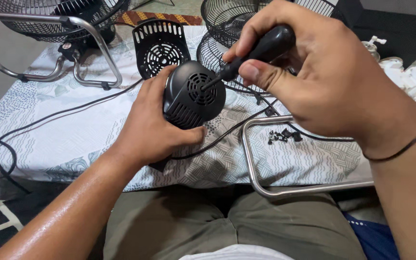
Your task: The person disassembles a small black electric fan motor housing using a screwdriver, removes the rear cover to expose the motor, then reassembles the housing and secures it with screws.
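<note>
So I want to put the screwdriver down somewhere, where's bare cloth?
The patterned cloth is bare at near left, between the black cord and the table edge. Some room also lies inside the metal stand loop, beside the small screws. The far side is crowded with fan grilles.

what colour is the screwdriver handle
Black, glossy; the screwdriver handle shows best in the head view.

Left hand point(152, 127) cupped; right hand point(323, 79) gripping, raised.

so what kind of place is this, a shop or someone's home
Probably a home or small repair corner, not a proper workshop: a patterned cloth covers the work surface, fan grilles and a motor cover lie on it, with loose screws nearby.
</note>
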